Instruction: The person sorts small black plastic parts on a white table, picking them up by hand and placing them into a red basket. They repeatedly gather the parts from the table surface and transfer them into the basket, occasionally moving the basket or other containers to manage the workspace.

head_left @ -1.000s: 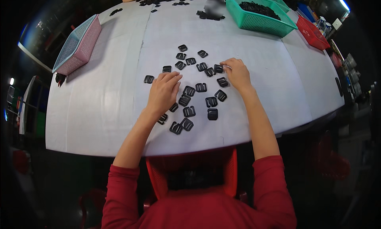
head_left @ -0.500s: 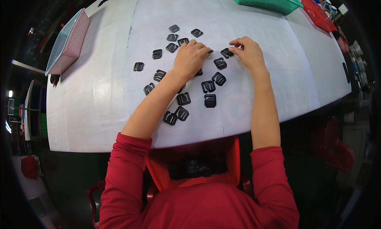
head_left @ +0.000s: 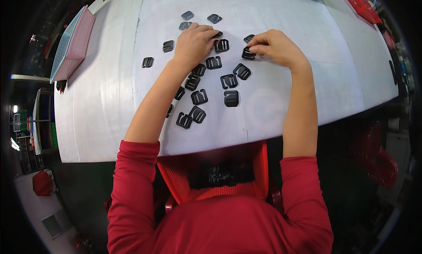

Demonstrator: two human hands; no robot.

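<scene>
Pinching a black buckle (head_left: 248,55) in right hand (head_left: 277,46) at one o'clock, half-curling left hand (head_left: 192,45) at twelve, hold and finished share unclear, with many loose buckles (head_left: 231,99) left.

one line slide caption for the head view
Left hand and right hand among black buckles scattered over a white table, a red basket at its near edge.
</scene>
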